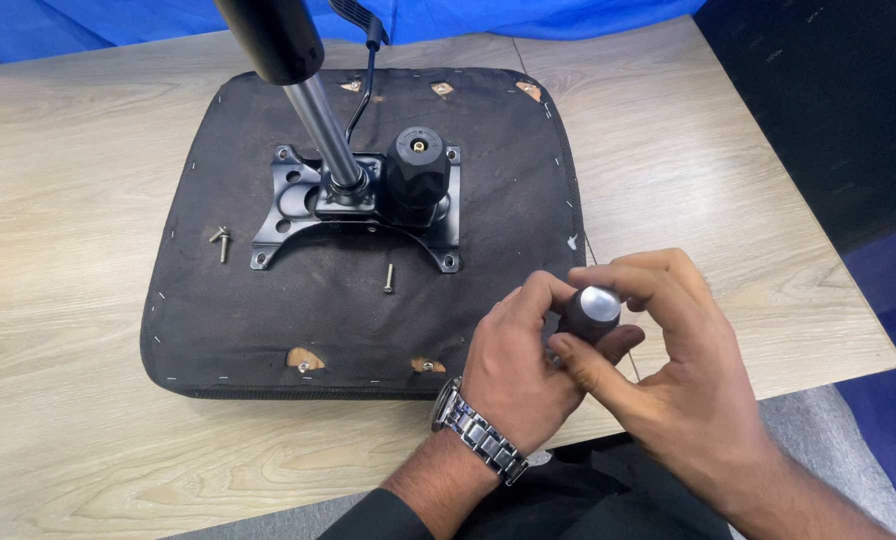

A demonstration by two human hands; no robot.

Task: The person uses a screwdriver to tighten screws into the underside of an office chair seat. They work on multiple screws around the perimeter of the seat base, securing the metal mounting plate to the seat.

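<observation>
Both my hands meet at the lower right, near the table's front edge. My left hand (513, 365), with a metal watch on the wrist, and my right hand (668, 370) together hold a small black tool handle with a silver cap (592, 310). To their left an upturned office chair seat (228, 300) in black fabric lies on the table. A black metal mounting plate (288, 200) sits at its middle, with a gas cylinder (323, 125) rising from it and a black knob (418, 165) beside it. One loose screw (389, 278) lies on the fabric near the plate.
Two more screws (220, 240) rest on the seat's left part. A thin black lever (366, 75) runs from the plate toward the far edge. The light wooden table (68, 200) ends close at the right and front. Blue cloth (528, 15) lies beyond the table.
</observation>
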